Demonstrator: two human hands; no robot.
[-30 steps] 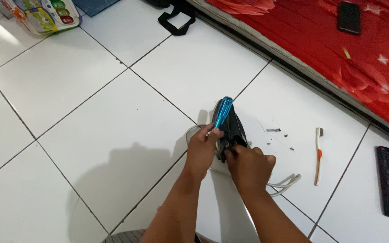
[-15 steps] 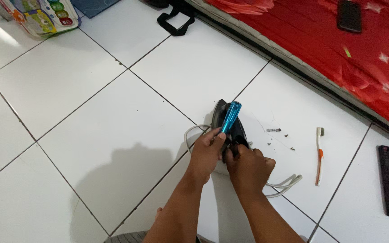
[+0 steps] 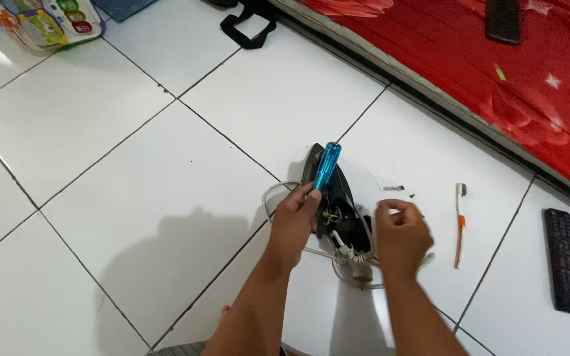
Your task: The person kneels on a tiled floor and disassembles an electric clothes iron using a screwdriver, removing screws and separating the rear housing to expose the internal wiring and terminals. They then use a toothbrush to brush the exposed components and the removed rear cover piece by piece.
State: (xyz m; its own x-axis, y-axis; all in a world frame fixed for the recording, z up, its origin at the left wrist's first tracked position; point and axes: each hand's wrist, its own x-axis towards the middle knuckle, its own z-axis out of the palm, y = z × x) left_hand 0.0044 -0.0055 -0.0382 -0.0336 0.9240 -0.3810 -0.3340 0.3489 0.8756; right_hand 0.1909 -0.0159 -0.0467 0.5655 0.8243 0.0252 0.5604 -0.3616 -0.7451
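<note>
**Screwdriver upright over an opened iron**

I see the left hand point(image 3: 296, 221) clamped round a screwdriver point(image 3: 326, 168) with a translucent blue plastic handle, tip down into the dark, wedge-shaped iron point(image 3: 338, 204) lying on glossy white floor tiles point(image 3: 133, 198). Coloured wires show inside. The right hand point(image 3: 400, 234) hovers beside it, fingertips pinched together; on what, I cannot tell. A pale cord point(image 3: 357, 264) loops underneath. An orange-and-white toothbrush point(image 3: 459, 224) lies nearby, a black remote point(image 3: 565, 260) further right.

Blue screwdriver point(image 3: 327, 166) over opened iron point(image 3: 338, 211)
</note>
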